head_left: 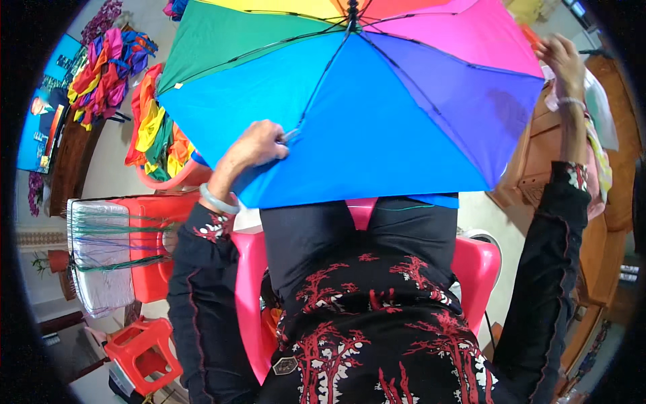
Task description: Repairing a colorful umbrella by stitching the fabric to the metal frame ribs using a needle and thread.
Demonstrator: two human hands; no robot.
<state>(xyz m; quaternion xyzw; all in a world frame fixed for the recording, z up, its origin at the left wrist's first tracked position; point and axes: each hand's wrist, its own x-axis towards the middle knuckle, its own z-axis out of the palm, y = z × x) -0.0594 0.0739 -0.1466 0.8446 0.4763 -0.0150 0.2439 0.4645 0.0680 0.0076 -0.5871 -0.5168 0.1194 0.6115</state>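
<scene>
My left hand pinches a metal rib at the edge of the open rainbow-panelled fabric umbrella spread over my lap. My right hand grips its far rim, I think. A rib could bend if I twist unevenly.

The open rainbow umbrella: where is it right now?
In the head view the open rainbow umbrella fills the upper middle, spread over the person's lap above the pink chair. The left hand grips its lower left edge; the right hand is at its upper right rim.
</scene>
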